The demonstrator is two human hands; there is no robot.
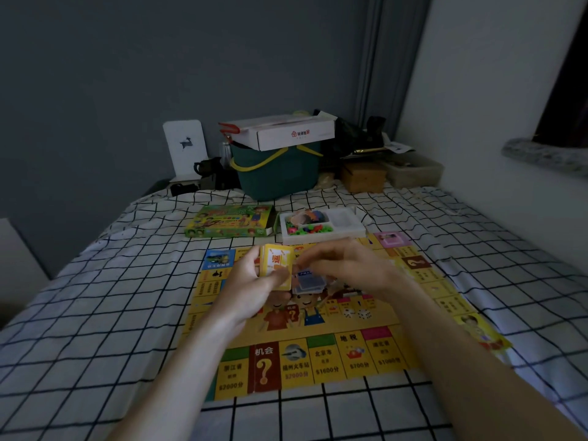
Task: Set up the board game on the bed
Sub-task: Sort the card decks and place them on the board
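A yellow game board (318, 354) lies flat on the checked bed sheet. Above its middle, my left hand (251, 288) grips a stack of yellow cards (277, 265) held upright. My right hand (343, 268) reaches in beside that stack, fingers curled at a small pile of pale cards (308, 281) just below; how it holds them is partly hidden. Behind the board sit the green game box (229, 221) and a white tray of coloured pieces (321, 226).
The bed (95, 313) has a black-and-white grid sheet. At its far end stand a dark green basket (276, 176) with a white carton (286, 132) on top, a brown box (362, 177) and clutter. Walls close in left and right.
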